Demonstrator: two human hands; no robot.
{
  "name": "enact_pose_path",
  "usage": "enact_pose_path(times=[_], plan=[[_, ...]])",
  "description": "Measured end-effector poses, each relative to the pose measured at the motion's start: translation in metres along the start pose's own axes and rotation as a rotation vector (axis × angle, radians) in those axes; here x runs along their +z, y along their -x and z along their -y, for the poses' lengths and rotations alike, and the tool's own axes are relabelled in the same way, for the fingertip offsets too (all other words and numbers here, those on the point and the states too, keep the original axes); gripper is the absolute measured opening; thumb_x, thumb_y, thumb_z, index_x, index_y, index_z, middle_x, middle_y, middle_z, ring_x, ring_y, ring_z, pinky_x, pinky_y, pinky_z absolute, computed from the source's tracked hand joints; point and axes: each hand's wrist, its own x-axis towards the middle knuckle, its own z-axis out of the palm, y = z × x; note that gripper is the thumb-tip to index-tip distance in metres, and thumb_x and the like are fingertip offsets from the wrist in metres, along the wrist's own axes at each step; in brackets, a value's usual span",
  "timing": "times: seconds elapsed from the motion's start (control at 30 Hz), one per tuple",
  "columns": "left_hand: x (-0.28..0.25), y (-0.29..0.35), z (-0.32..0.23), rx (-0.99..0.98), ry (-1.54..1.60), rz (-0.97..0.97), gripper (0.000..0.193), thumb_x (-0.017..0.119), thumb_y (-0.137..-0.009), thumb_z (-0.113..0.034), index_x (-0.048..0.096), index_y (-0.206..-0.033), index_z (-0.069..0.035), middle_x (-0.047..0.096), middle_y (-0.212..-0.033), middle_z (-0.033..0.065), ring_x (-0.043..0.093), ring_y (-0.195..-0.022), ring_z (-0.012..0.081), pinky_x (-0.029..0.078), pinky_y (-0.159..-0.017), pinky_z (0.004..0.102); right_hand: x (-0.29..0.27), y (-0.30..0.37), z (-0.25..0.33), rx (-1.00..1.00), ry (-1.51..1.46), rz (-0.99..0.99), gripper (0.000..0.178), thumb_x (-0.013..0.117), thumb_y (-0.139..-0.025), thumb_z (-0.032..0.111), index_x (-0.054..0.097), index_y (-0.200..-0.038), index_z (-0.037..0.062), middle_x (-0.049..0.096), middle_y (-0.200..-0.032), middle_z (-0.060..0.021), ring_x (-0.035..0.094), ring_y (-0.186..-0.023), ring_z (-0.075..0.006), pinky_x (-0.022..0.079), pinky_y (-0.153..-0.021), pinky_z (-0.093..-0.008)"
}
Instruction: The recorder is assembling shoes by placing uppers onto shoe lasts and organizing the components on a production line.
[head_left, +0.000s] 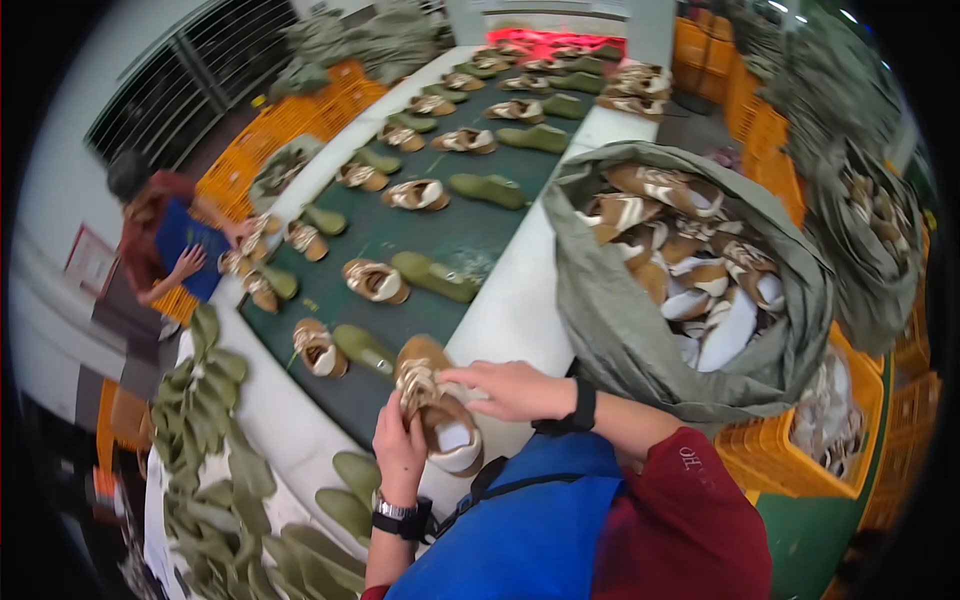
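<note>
A baggy, grey-green cloth sack (pixel 598 315) stands open to the right of the bench (pixel 502 310), crammed with brown-and-cream shoes (pixel 670 190), some showing white linings or soles. A second sack (pixel 868 275) farther right also holds shoes. Below, a slatted orange plastic crate (pixel 770 455) contains pale, crinkled pieces too blurred to name. Brown laced shoes alternate with smooth, green, foot-shaped inserts (pixel 430 276) along a flat, dark green belt (pixel 330 265); more inserts lie heaped at lower left.

At the bench's near end is the held shoe (pixel 424 362), toe pointing away, cream heel nearest. The left hand's (pixel 402 445) fingers grip its side. The right hand's (pixel 515 390) fingers touch the laces; whether they pinch them I cannot tell.
</note>
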Motion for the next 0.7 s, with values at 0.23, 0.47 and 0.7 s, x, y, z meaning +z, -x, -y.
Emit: enact_pose_path(times=[0.23, 0.47, 0.7], plan=[[0.048, 0.060, 0.058, -0.239, -0.297, 0.439, 0.030, 0.052, -0.078, -0.012, 0.049, -0.108, -0.012, 0.057, -0.079, 0.0195, 0.059, -0.065, 0.0373, 0.047, -0.055, 0.0470, -0.173, 0.051, -0.101, 0.468, 0.669, -0.585, 0.022, 0.049, -0.075, 0.009, 0.065, -0.089, 0.0064, 0.063, -0.076, -0.0191, 0.062, -0.073, -0.0349, 0.049, -0.065, -0.0444], [0.054, 0.067, 0.043, -0.238, -0.230, 0.429, 0.026, 0.050, -0.082, -0.015, 0.046, -0.107, -0.011, 0.057, -0.076, 0.0200, 0.058, -0.060, 0.0372, 0.048, -0.053, 0.0458, -0.196, 0.049, -0.253, 0.506, 0.588, -0.412, 0.034, 0.055, -0.084, 0.016, 0.054, -0.115, 0.0038, 0.056, -0.112, -0.0218, 0.052, -0.104, -0.0373, 0.044, -0.086, -0.0421], [0.048, 0.081, 0.043, -0.288, -0.212, 0.428, 0.040, 0.052, -0.081, -0.016, 0.040, -0.119, -0.010, 0.057, -0.080, 0.0200, 0.059, -0.062, 0.0376, 0.049, -0.054, 0.0451, -0.159, 0.013, -0.236, 0.463, 0.802, -0.566, 0.036, 0.055, -0.083, 0.015, 0.052, -0.118, 0.0081, 0.059, -0.108, -0.0184, 0.056, -0.097, -0.0358, 0.046, -0.080, -0.0420]])
